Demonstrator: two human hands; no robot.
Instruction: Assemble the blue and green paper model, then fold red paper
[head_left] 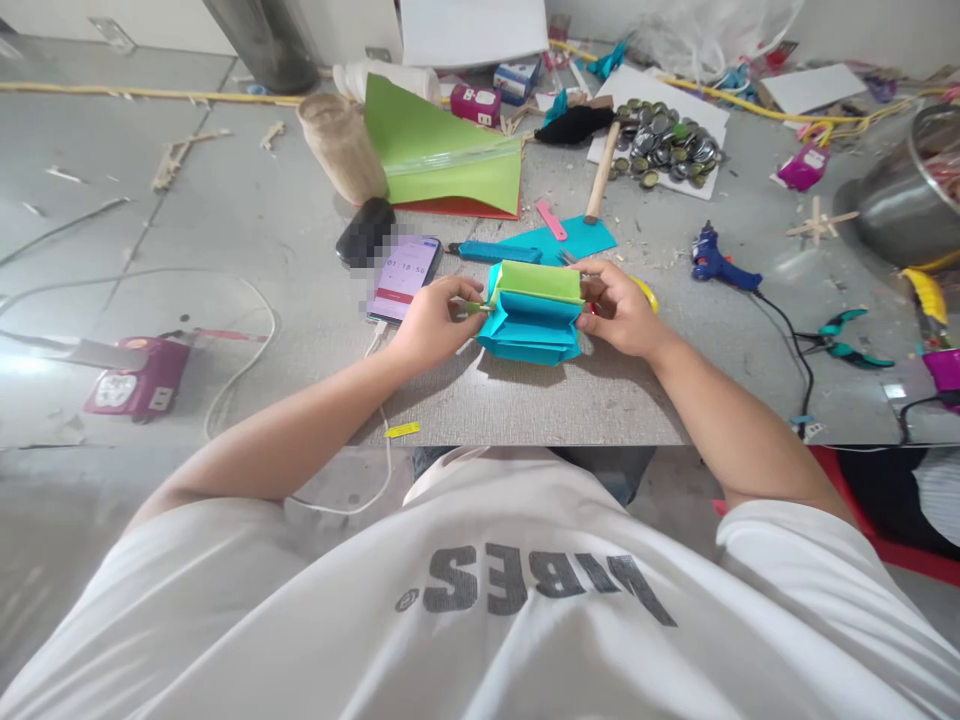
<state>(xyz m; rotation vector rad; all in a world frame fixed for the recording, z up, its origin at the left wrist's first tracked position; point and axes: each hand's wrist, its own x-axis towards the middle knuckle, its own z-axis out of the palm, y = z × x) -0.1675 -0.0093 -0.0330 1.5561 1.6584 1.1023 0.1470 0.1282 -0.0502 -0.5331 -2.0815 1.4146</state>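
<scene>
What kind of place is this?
Probably a craft workspace: a blue glue gun lies on the littered table, near a pile of bottle caps, and two hands hold a folded blue and green paper piece.

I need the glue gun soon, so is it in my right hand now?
No, the blue glue gun lies on the table, right of that hand.

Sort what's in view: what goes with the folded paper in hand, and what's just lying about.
In the job:
- folded blue-and-green paper piece, between left hand and right hand
- probably blue sheet, green sheet and blue cutter

Apparently just lying about:
- bottle caps
- phone
- glue gun, though possibly useful
- teal-handled pliers
</scene>
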